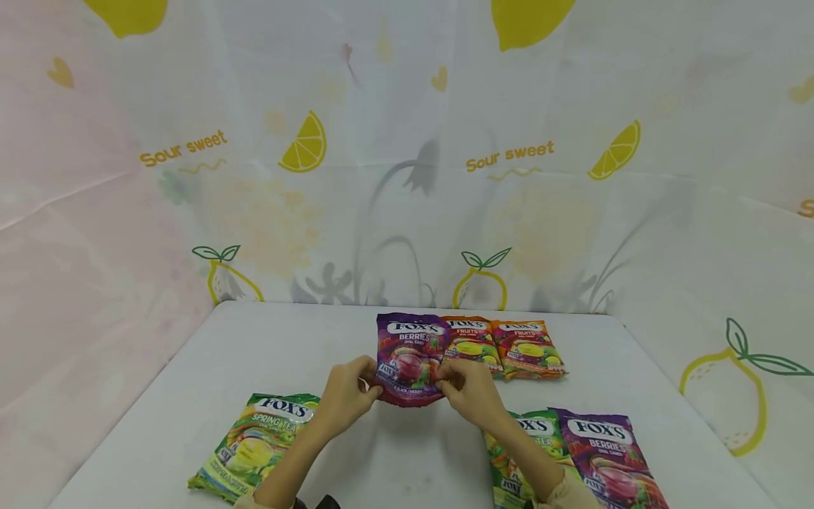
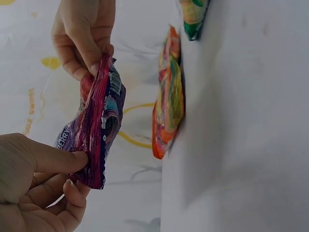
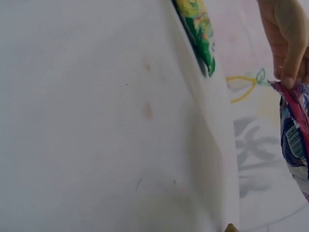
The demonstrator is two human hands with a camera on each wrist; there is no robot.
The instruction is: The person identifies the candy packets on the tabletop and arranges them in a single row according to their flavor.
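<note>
Sleeves (image 1: 566, 495) occupy the lower edge, nearest the camera. Left hand (image 1: 348, 390) pinches the lower left corner of the raised purple Berries bag (image 1: 410, 350); right hand (image 1: 472, 389) pinches the lower right corner. Bag body extends upward from both grips, printed face toward the head camera, clear of the white table (image 1: 407, 466). Two orange Fruits bags (image 1: 526, 351) lie beyond the right hand.

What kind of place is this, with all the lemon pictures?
Perhaps an indoor spot set up like a little display: a white table, a lemon-printed "Sour sweet" backdrop behind it, and Fox's candy bags.
</note>
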